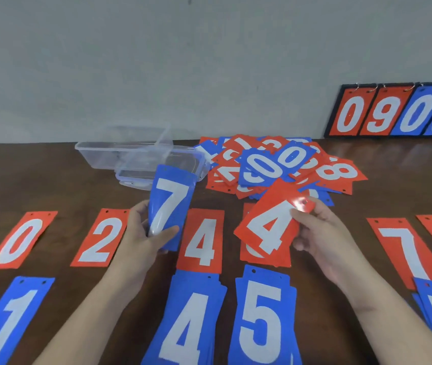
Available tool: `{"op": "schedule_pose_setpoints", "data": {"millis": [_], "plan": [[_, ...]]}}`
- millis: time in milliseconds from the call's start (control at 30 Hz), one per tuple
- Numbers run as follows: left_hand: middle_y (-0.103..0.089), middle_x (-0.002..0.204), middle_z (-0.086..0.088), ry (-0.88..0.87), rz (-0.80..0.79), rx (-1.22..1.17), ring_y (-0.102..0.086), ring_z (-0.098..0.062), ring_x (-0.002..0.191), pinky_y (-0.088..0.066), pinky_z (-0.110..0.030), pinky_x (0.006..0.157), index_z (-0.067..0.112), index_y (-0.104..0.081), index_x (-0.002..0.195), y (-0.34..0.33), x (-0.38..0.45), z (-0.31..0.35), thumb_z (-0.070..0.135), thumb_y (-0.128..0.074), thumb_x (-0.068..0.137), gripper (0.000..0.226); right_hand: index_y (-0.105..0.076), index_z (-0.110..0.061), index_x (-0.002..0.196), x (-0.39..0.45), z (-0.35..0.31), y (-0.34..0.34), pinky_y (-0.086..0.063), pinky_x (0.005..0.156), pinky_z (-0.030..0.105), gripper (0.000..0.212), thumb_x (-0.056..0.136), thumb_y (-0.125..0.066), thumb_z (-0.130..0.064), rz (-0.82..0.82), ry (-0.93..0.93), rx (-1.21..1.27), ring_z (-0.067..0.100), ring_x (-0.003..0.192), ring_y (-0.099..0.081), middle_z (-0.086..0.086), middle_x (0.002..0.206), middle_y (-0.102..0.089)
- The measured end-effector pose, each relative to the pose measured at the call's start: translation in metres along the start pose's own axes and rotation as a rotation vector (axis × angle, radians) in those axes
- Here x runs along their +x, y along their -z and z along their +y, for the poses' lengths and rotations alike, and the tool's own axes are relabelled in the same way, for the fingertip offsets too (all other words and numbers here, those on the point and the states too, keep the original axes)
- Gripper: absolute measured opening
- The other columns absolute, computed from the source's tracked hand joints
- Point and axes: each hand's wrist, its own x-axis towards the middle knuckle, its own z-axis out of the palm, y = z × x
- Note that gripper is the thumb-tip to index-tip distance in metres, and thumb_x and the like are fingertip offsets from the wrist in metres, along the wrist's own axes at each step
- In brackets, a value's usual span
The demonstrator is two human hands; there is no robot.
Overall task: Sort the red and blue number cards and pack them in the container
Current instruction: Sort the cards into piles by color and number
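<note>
L hand (149, 233) grips blue 7 (171, 204), R hand (320, 233) pinches red 4 (270, 222)

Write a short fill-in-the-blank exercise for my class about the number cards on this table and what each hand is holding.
1. The left hand holds a blue card showing the number ____.
2. The right hand holds a red card showing the number ____.
3. The clear container holds ____ cards so far.
4. The unsorted pile lies to the ____ of the container.

Missing words: 7; 4; no; right
</note>
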Motion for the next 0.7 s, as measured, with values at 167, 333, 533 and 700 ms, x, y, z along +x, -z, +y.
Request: {"op": "schedule_pose_setpoints", "data": {"millis": [167, 333, 533, 700], "plan": [[-0.063, 0.121, -0.002, 0.054, 0.073, -0.057, -0.067, -0.019, 0.095, -0.050, -0.031, 0.065, 0.033, -0.044, 0.122, 0.023, -0.004, -0.021, 0.011, -0.066, 0.094, 0.042, -0.056, -0.028, 0.124, 0.003, 0.006, -0.012, -0.048, 0.055, 0.028, 0.022, 0.102, -0.057, -0.027, -0.024, 0.016, -0.202, 0.026, 0.072, -0.066, 0.007, 0.096, -0.075], [-0.063, 0.121, -0.006, 0.133, 0.116, -0.164, -0.065, -0.024, 0.098, -0.048, -0.035, 0.066, 0.033, -0.048, 0.112, 0.037, -0.005, -0.029, 0.005, -0.062, 0.094, 0.037, -0.051, -0.032, 0.123, 0.010, 0.010, -0.043, -0.057, 0.065, 0.033, 0.025, 0.100, -0.060, -0.025, -0.115, 0.028, -0.424, 0.016, 0.075, -0.075, 0.001, 0.097, -0.075], [-0.065, 0.119, 0.000, 0.175, 0.137, -0.238, -0.062, -0.023, 0.105, -0.047, -0.040, 0.076, 0.031, -0.050, 0.126, 0.056, -0.012, -0.029, 0.013, -0.061, 0.096, 0.036, -0.049, -0.027, 0.119, 0.030, 0.011, -0.097, -0.044, 0.045, 0.020, 0.025, 0.099, -0.059, -0.016, -0.249, 0.142, -0.654, 0.006, 0.049, -0.059, 0.000, 0.095, -0.072], [-0.072, 0.114, 0.000, 0.173, 0.151, -0.239, -0.065, -0.022, 0.093, -0.045, -0.039, 0.072, 0.027, -0.055, 0.120, 0.070, -0.014, -0.027, 0.019, -0.057, 0.100, 0.022, -0.048, -0.030, 0.127, 0.048, 0.024, -0.123, -0.057, 0.084, 0.031, 0.035, 0.096, -0.064, -0.029, -0.285, 0.285, -1.072, 0.013, 0.104, -0.064, -0.004, 0.119, -0.066]]}}
